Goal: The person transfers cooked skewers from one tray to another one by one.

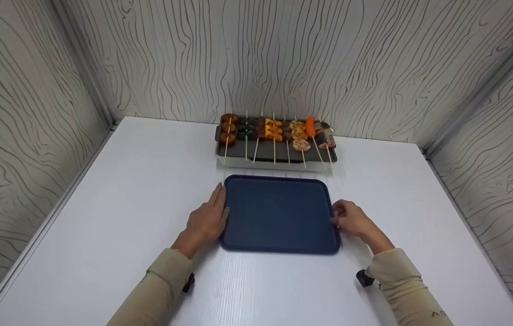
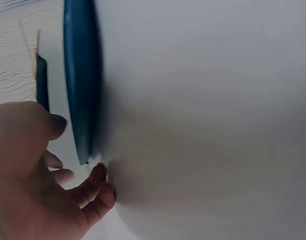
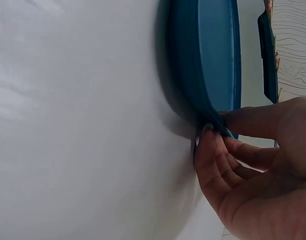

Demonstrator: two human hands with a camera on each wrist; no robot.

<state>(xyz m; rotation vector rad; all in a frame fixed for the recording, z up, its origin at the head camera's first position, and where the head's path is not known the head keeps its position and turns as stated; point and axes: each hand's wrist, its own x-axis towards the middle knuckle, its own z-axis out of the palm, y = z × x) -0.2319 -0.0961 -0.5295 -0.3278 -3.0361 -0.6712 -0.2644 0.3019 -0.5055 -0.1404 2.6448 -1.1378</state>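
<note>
A dark blue rectangular tray (image 1: 279,215) lies flat on the white table. My left hand (image 1: 206,219) is at its left edge, fingers fairly straight along the outside and thumb by the rim. The left wrist view shows this hand (image 2: 48,175) with thumb and fingers spread apart near the tray (image 2: 83,80); whether they touch it is unclear. On the opposite side, my right hand (image 1: 351,217) pinches the right rim. The right wrist view has this hand's thumb (image 3: 248,120) above the tray's edge (image 3: 208,90) and its fingers curled beneath.
Behind the tray stands a dark grill plate (image 1: 256,151) on a pale base. Several food skewers lie across it, among them yellow pieces (image 1: 273,130) and an orange sausage (image 1: 311,127). Wood-grain patterned panels (image 1: 238,54) enclose the white table (image 1: 125,217) at the back and sides.
</note>
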